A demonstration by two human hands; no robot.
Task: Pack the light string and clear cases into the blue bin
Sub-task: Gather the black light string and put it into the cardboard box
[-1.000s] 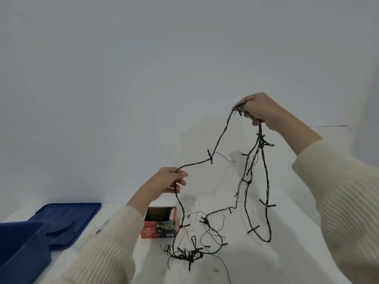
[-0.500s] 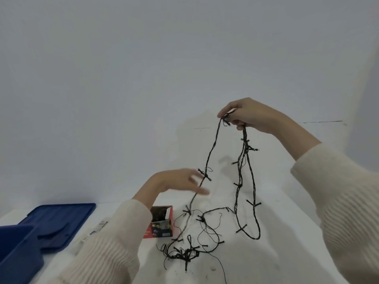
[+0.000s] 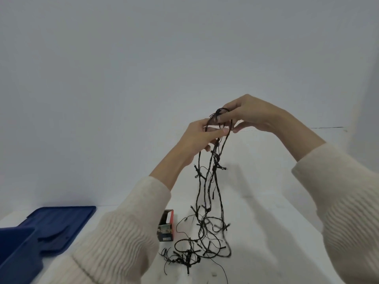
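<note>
Blue bin (image 3: 14, 249) is sitting nr you at lower left, w/ nothing going in yet. Light string (image 3: 207, 201) is still trailing onto the table. Further out, your left hand (image 3: 202, 136) has come up to the right hand (image 3: 248, 115); both are now pinching gathered loops, so coiling is progressing.

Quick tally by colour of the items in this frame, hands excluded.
Blue: 2, the bin and its lid
Black: 1, the light string
Red and black: 1, the small carton
Total: 4
</note>
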